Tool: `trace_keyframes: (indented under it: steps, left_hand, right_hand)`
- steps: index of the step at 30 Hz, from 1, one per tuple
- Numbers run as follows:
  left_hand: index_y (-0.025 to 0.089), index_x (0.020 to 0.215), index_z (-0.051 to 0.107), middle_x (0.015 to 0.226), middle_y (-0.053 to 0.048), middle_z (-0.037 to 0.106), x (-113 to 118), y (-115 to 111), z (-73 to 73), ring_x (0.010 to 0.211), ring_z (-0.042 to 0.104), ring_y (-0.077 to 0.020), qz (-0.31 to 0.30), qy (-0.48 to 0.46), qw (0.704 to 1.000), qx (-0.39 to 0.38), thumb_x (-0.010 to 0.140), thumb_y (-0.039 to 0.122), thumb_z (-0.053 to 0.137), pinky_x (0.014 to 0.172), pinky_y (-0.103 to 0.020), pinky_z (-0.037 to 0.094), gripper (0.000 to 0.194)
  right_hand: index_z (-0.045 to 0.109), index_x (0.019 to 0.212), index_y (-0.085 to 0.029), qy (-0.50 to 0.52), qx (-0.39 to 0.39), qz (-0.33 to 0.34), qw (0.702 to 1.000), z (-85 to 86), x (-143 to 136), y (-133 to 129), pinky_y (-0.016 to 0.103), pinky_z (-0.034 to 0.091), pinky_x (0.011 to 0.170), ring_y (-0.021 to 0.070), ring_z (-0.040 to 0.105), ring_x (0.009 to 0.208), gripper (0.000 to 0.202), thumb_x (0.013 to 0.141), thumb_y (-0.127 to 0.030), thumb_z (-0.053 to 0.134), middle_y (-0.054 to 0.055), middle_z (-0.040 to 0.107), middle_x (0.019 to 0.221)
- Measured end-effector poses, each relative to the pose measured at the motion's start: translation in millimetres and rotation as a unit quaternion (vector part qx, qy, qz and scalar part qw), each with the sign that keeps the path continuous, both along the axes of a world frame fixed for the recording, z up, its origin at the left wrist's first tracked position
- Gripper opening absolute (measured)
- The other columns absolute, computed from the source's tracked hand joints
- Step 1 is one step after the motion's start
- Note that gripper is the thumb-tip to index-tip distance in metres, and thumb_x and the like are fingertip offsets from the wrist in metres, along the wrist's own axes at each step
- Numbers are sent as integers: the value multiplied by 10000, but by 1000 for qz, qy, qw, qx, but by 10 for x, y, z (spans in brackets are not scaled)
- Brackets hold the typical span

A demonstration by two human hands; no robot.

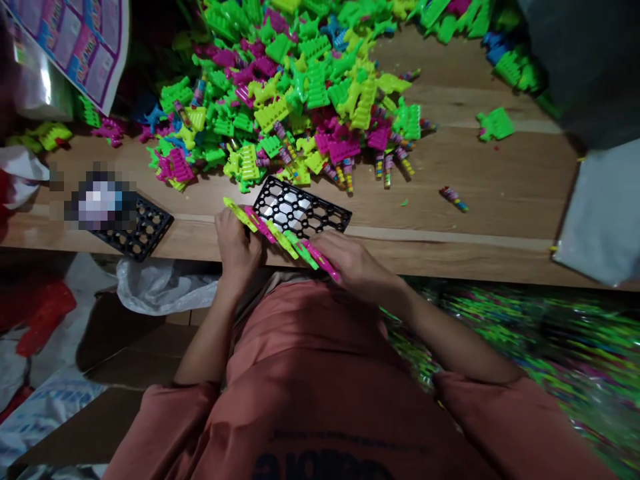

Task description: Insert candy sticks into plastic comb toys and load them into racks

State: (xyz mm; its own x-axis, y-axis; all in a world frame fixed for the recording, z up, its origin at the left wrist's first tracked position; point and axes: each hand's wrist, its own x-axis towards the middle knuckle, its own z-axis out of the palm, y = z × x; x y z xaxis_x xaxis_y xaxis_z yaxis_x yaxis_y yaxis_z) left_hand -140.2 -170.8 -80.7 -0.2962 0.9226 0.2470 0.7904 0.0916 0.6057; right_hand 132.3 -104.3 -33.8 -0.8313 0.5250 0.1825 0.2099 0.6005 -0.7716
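A row of plastic toy pieces (281, 239) in yellow, pink and green slants between my two hands, over the table's front edge. My left hand (235, 243) is closed around the row's left end. At the other end, my right hand (345, 257) grips the pink and green pieces. Just beyond the row lies a black perforated tray (300, 207) on the wooden table. Behind the tray spreads a big heap of green, yellow and pink toys (300, 87), with small candy-filled tubes (349, 177) along its near side.
One candy tube (454, 199) and a green toy (495, 125) lie apart on the right. A second black tray (143, 223) sits at left, beside a printed sheet (95, 47). An open cardboard box (130, 333) stands below the table; bagged toys (520, 340) fill the lower right.
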Motion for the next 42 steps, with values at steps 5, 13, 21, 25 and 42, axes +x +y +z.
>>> trace_keyframes:
  steps: [5,13,21,25,42]
  left_hand:
    - [249,1050,666,1139,-123,757,-1,-3,11,1111,668,-347,5,-14,1000,12,903,263,626,1063,-544,518,153]
    - [249,1055,668,1152,-113,786,11,0,25,1125,687,-328,18,-12,1000,-2,891,245,621,1065,-530,533,171]
    - [225,1052,682,1164,-137,770,-16,-10,-51,1144,673,-348,0,-5,999,36,911,250,621,1066,-501,511,156]
    - [233,1045,681,1174,-142,772,-27,0,-92,1170,663,-356,4,6,1000,29,909,277,633,1093,-515,512,151]
    - [238,1084,693,1161,-124,773,-55,9,-94,1156,682,-348,-6,-15,999,45,920,233,652,1108,-511,507,170]
  right_hand:
    - [774,1229,-296,10,44,-140,989,89,160,631,493,646,975,297,754,1097,155,1153,-368,659,90,814,1208]
    - [762,979,-265,-13,-7,-320,947,-93,100,1068,472,583,875,231,625,833,298,1040,-549,829,70,786,949]
    - [808,1081,-321,37,-241,-292,925,143,353,561,443,636,841,252,691,900,243,906,-463,902,35,741,975]
    - [816,990,-296,27,-252,-249,935,166,428,254,505,679,966,295,749,1021,257,912,-525,903,49,800,1043]
    - [741,1343,-182,-16,25,-7,1000,76,313,-126,453,688,1012,289,785,1119,293,1144,-163,527,155,826,1195]
